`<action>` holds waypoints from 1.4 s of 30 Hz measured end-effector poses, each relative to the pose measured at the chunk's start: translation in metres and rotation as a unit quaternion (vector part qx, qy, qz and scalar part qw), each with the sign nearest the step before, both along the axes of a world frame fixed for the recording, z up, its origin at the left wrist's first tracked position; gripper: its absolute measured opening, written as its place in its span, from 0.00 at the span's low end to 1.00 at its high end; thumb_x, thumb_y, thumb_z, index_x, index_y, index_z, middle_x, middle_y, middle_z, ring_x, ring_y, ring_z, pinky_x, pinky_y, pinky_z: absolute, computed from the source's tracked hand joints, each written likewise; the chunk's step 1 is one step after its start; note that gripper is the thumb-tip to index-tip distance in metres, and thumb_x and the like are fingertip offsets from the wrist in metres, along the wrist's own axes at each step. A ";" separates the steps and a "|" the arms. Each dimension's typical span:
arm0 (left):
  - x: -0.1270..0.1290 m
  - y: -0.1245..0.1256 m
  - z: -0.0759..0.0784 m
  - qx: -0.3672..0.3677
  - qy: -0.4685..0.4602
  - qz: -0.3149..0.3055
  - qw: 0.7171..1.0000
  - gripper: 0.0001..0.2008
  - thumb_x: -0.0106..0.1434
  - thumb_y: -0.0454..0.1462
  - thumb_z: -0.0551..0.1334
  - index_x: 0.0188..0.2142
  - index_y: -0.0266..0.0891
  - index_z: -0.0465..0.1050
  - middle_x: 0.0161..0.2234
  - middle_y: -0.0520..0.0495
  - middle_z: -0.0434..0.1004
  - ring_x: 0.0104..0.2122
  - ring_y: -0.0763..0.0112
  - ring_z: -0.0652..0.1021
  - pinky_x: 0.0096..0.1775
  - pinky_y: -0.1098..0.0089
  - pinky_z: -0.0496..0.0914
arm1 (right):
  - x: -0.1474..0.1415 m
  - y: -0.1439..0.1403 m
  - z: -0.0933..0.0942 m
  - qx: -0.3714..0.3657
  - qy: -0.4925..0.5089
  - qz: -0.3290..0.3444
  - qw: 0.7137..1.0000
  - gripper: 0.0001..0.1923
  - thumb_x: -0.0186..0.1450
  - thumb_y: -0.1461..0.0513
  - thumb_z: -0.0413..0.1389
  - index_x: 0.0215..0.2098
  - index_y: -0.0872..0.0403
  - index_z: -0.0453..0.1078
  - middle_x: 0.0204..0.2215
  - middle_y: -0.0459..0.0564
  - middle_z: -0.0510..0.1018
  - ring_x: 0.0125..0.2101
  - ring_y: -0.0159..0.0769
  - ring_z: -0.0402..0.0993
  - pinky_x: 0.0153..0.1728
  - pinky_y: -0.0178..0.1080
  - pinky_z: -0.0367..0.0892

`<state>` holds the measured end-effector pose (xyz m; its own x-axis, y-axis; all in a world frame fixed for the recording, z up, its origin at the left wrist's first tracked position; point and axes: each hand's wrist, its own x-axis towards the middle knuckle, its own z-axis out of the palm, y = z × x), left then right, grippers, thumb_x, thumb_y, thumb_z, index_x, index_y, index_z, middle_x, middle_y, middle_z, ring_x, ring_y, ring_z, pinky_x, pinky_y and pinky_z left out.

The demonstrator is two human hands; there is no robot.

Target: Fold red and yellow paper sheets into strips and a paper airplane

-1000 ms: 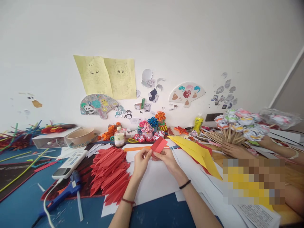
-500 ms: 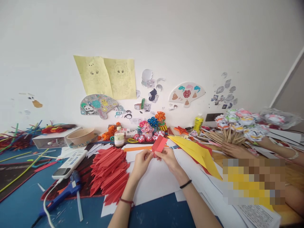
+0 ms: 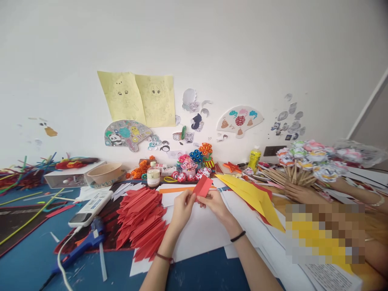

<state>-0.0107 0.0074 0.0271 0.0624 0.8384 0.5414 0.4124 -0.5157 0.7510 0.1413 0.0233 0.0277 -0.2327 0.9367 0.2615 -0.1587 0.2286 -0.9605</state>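
A small red paper piece (image 3: 203, 187) is held up over the white sheets (image 3: 198, 230), tilted to the right. My left hand (image 3: 183, 204) pinches its lower left edge, and my right hand (image 3: 213, 202) grips the lower right, thumbs close together. Whether the paper is folded where the fingers cover it, I cannot make out. To the left of my left forearm lies a heap of folded red paper strips (image 3: 141, 222). Yellow paper (image 3: 248, 196) rests to the right of my right hand, with red paper partly under it.
A blue glue gun (image 3: 81, 246) and a white power strip (image 3: 91, 208) with its cable lie at left. Behind my hands stand a jar (image 3: 153, 176) and flower crafts (image 3: 197, 157). At right, another person's hands hold a bouquet on sticks (image 3: 312, 159).
The red paper has turned slightly flatter between my fingers, and my fingers have shifted a little along its lower edge. The whole view has moved slightly.
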 end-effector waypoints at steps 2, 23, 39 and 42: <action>0.001 -0.001 0.001 -0.001 -0.006 0.001 1.000 0.15 0.66 0.43 0.52 0.25 0.39 0.64 0.23 0.53 0.68 0.24 0.73 0.66 0.29 0.73 0.60 | 0.000 0.001 -0.001 0.002 -0.003 0.002 1.000 0.15 0.53 0.54 0.65 0.26 0.59 0.75 0.20 0.48 0.76 0.20 0.31 0.69 0.22 0.34 0.61; -0.003 0.000 0.004 -0.027 -0.039 0.001 0.999 0.17 0.65 0.48 0.53 0.29 0.39 0.70 0.25 0.50 0.73 0.25 0.71 0.70 0.30 0.72 0.62 | 0.000 -0.002 0.003 -0.006 -0.003 0.012 1.000 0.15 0.52 0.54 0.65 0.26 0.58 0.75 0.20 0.48 0.77 0.20 0.32 0.70 0.21 0.34 0.62; -0.009 0.005 0.002 -0.059 -0.065 -0.036 0.995 0.15 0.62 0.47 0.58 0.31 0.37 0.73 0.26 0.49 0.76 0.27 0.69 0.73 0.31 0.71 0.65 | 0.006 0.002 -0.003 0.000 -0.029 0.026 0.999 0.18 0.55 0.51 0.63 0.34 0.59 0.75 0.27 0.51 0.79 0.22 0.32 0.73 0.24 0.35 0.66; -0.010 0.006 0.001 -0.078 -0.053 -0.036 0.995 0.16 0.60 0.47 0.60 0.28 0.37 0.73 0.25 0.49 0.76 0.25 0.70 0.73 0.29 0.72 0.64 | 0.008 0.002 -0.002 0.003 -0.028 0.023 0.999 0.20 0.56 0.50 0.62 0.35 0.59 0.75 0.28 0.52 0.79 0.24 0.35 0.76 0.26 0.36 0.68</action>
<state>-0.0211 0.0136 0.0285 0.0745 0.9078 0.4127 0.2919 -0.4156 0.8614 0.1494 0.0254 0.0257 -0.2906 0.9228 0.2529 -0.1157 0.2285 -0.9666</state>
